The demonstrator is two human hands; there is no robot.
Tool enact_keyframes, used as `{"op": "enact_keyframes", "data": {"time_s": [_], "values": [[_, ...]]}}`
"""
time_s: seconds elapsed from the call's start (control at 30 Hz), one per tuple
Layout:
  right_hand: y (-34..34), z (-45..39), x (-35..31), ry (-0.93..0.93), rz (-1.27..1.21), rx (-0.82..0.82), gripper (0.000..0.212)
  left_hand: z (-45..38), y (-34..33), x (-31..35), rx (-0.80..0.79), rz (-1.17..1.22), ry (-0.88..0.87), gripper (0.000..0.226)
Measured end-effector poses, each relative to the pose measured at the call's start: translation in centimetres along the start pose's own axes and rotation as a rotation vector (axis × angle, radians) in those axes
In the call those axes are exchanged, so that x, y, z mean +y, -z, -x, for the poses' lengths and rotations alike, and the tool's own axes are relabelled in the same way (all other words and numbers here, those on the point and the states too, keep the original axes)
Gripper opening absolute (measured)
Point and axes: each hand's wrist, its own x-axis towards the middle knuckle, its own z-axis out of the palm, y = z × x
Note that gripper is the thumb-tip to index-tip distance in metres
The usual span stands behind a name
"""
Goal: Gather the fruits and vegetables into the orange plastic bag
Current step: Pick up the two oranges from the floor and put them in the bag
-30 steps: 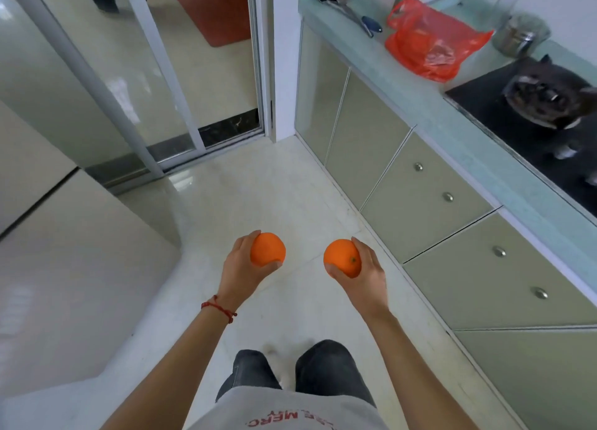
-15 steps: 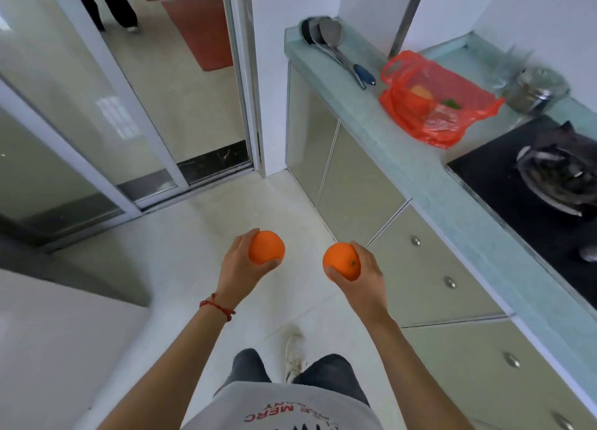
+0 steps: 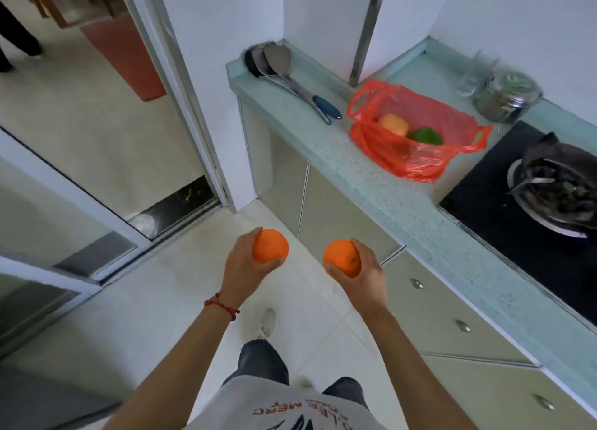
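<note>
My left hand (image 3: 240, 268) grips one orange (image 3: 270, 246), and my right hand (image 3: 365, 269) grips a second orange (image 3: 341, 257). Both are held at waist height above the floor, in front of the cabinets. The orange plastic bag (image 3: 416, 158) lies open on the pale green counter (image 3: 381, 197) up and to the right of my hands. Inside the bag I see a yellow-orange fruit (image 3: 393, 124) and a green vegetable (image 3: 426, 135).
Metal ladles with a blue handle (image 3: 290, 84) lie on the counter left of the bag. A steel pot (image 3: 505, 97) stands behind it, and a black stove with a wok (image 3: 555, 187) is at the right. A sliding glass door (image 3: 106, 158) is at the left.
I have walked toward the counter with both oranges; the bag now appears closer and its contents show. My hands keep the same grip and spacing.
</note>
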Motion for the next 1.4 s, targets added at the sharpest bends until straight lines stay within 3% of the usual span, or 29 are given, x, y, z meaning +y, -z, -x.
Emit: {"op": "enact_keyframes", "data": {"time_s": [0.37,0.5,0.6,0.77,1.1,1.4], "values": [[-0.1,-5.6,-3.9,-0.163,-0.081,0.323,0.070,-12.9,0.4,6.0,-0.249,-0.030,-0.299,0.073],[1.2,-6.1,-3.5,-0.213,-0.079,0.414,0.071,-14.6,-1.1,8.3,-0.346,-0.008,-0.352,0.090],[2.3,-6.8,-3.0,-0.237,-0.063,0.461,0.070,-15.7,-2.5,9.5,-0.380,-0.007,-0.378,0.090],[4.4,-8.6,-2.3,-0.244,-0.069,0.514,0.071,-17.3,-4.6,11.9,-0.390,-0.013,-0.417,0.077],[10.9,-14.6,-3.9,-0.104,-0.098,0.600,0.070,-20.5,-6.5,19.3,-0.303,0.065,-0.501,0.087],[14.7,-21.3,-5.5,-0.068,-0.103,0.613,0.074,-25.8,-8.8,25.1,-0.307,0.030,-0.558,0.071]]}}
